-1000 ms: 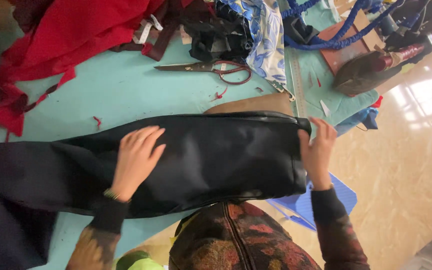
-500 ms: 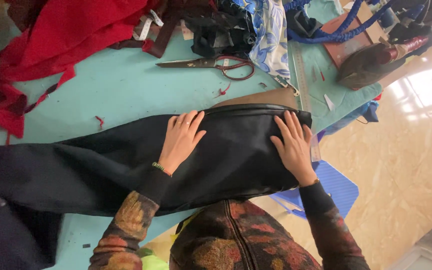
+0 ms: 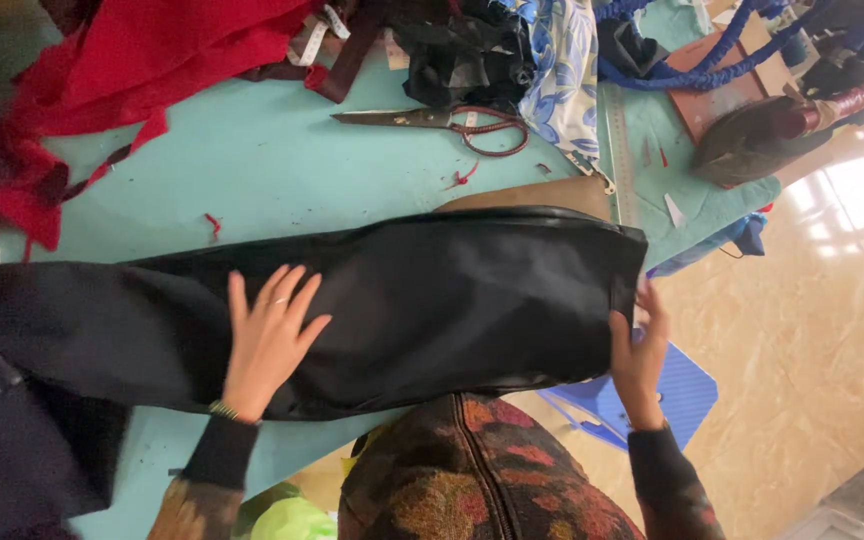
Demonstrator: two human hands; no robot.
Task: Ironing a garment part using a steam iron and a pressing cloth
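Note:
A long piece of black fabric point(image 3: 432, 300) lies folded across the turquoise table point(image 3: 282, 170). My left hand point(image 3: 267, 335) rests flat on it, fingers spread, left of its middle. My right hand point(image 3: 638, 350) is at the fabric's right end, fingers touching the lower corner that hangs past the table edge. Whether it pinches the cloth I cannot tell. A brown cardboard piece point(image 3: 542, 195) sticks out from under the fabric's far edge.
Large scissors point(image 3: 442, 122) lie behind the fabric. Red cloth point(image 3: 142, 60) is heaped at the far left, dark and blue-patterned cloth point(image 3: 562, 70) at the far middle. A metal ruler point(image 3: 620, 140), a dark iron point(image 3: 772, 125) and a blue stool point(image 3: 672, 390) are at the right.
My left hand has slid left along the fabric. My right hand has moved off the top of the fabric to its right end corner.

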